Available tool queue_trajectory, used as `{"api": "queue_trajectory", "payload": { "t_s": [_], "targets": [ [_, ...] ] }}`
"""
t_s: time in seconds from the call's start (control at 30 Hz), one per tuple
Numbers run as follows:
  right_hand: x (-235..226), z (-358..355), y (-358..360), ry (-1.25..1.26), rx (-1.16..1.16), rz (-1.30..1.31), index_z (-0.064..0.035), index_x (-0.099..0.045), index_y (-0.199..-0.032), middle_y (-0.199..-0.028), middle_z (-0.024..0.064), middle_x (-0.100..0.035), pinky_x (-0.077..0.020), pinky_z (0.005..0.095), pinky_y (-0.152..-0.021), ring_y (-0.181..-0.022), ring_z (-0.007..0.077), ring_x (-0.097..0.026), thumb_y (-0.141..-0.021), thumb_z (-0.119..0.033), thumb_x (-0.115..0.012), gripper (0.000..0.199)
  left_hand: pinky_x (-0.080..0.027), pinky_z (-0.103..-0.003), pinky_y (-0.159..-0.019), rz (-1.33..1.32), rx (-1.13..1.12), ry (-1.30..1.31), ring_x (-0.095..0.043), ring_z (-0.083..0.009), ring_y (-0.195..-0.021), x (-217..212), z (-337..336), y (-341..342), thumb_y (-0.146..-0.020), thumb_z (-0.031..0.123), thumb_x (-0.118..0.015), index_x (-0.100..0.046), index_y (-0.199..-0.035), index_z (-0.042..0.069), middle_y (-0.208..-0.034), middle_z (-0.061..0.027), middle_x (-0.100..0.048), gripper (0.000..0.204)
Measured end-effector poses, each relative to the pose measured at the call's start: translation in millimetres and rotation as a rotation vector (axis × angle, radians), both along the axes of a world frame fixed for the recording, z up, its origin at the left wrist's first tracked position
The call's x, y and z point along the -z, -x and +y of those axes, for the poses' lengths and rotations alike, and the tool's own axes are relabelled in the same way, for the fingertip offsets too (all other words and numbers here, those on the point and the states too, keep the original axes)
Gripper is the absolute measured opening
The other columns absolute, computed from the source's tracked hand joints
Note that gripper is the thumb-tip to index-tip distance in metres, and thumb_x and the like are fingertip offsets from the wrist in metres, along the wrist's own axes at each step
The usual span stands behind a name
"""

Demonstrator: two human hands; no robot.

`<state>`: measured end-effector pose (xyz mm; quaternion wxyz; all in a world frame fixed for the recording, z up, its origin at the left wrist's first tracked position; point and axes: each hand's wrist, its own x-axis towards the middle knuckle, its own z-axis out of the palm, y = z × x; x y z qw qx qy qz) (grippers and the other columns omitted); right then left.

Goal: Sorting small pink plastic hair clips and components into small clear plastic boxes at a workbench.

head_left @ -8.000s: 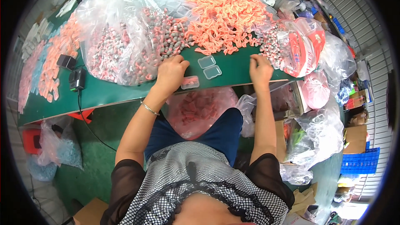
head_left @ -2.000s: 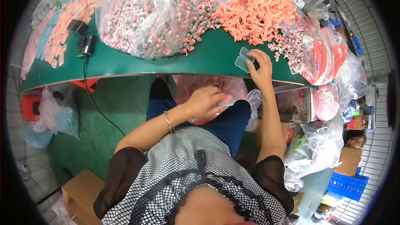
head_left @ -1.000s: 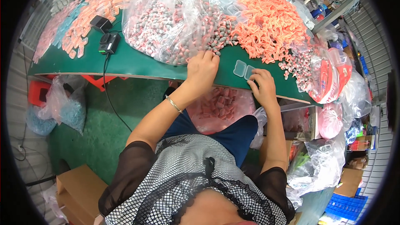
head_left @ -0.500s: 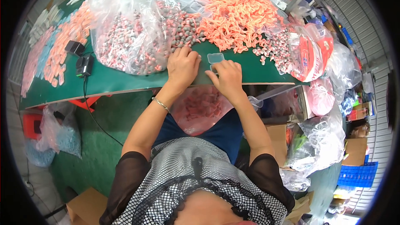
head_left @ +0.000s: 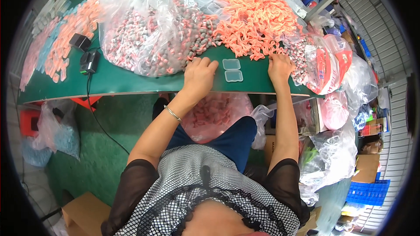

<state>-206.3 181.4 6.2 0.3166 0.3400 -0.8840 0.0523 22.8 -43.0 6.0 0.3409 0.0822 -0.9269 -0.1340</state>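
Observation:
A small clear plastic box (head_left: 233, 76) lies opened flat on the green table, its lid and tray side by side. To its left, my left hand (head_left: 200, 76) rests with curled fingers by the edge of a heap of small grey-and-pink pieces (head_left: 202, 35); whatever it may hold is hidden. Over to the right, my right hand (head_left: 281, 70) has its fingers bent together between the pile of orange looped cords (head_left: 258, 17) and a smaller heap of grey-and-pink pieces (head_left: 298, 50). Its fingertips touch the edge there, and what is in them does not show.
A big clear bag (head_left: 135, 39) of grey-and-pink pieces stands at the back left. Rows of orange cases (head_left: 76, 30) and black adapters (head_left: 89, 62) with a cable are farther left. A red-and-white bag (head_left: 330, 63) bounds the right. A bag of pink items (head_left: 214, 116) sits below the table edge.
My right hand has left the clear box and moved right to the piles. The box now lies uncovered on the table. My left hand has shifted slightly right and down.

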Motion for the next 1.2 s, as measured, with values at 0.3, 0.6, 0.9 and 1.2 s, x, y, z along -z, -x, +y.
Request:
{"api": "queue_trajectory", "payload": {
  "t_s": [0.3,0.6,0.9,1.2],
  "targets": [
    [-8.0,-23.2,-91.3,0.657,-0.386,-0.709,-0.0036,-0.072,-0.090,-0.084,0.0080,-0.069,-0.0513,0.0292,-0.070,-0.075,0.0167,-0.065,-0.083,-0.004,-0.070,0.008,-0.050,-0.038,-0.064,-0.027,0.182,-0.638,-0.064,-0.0270,-0.071,-11.4,10.2,1.3,-0.082,0.014,-0.072,-0.067,-0.089,0.003,-0.080,-0.0099,-0.065,0.015],
    [6.2,-44.3,-132.2,0.508,-0.323,-0.457,-0.0156,-0.070,-0.083,-0.086,-0.0005,-0.063,-0.0352,0.0359,-0.080,-0.087,0.0180,-0.059,-0.080,-0.018,-0.074,0.006,-0.050,-0.042,-0.070,0.011,0.092,-0.382,-0.062,-0.0306,-0.081,0.3,42.7,16.6,-0.080,0.018,-0.071,-0.069,-0.085,0.005,-0.082,-0.0118,-0.061,0.015],
    [-8.7,-41.5,-124.0,0.291,-0.373,-0.346,-0.0152,-0.070,-0.083,-0.088,-0.0018,-0.064,-0.0334,0.0386,-0.087,-0.089,0.0185,-0.059,-0.080,-0.016,-0.072,0.003,-0.050,-0.043,-0.075,-0.022,0.108,-0.375,-0.062,-0.0319,-0.084,2.5,39.6,13.2,-0.080,0.018,-0.070,-0.069,-0.086,0.005,-0.081,-0.0123,-0.061,0.015],
    [-11.4,-44.1,-120.6,0.305,-0.375,-0.516,-0.0106,-0.068,-0.087,-0.082,0.0014,-0.066,-0.0386,0.0358,-0.083,-0.085,0.0203,-0.062,-0.078,-0.008,-0.071,0.009,-0.049,-0.044,-0.074,-0.005,0.196,-0.364,-0.062,-0.0309,-0.085,2.4,34.8,10.3,-0.076,0.017,-0.072,-0.068,-0.089,0.006,-0.085,-0.0113,-0.061,0.017]
  ]
}}
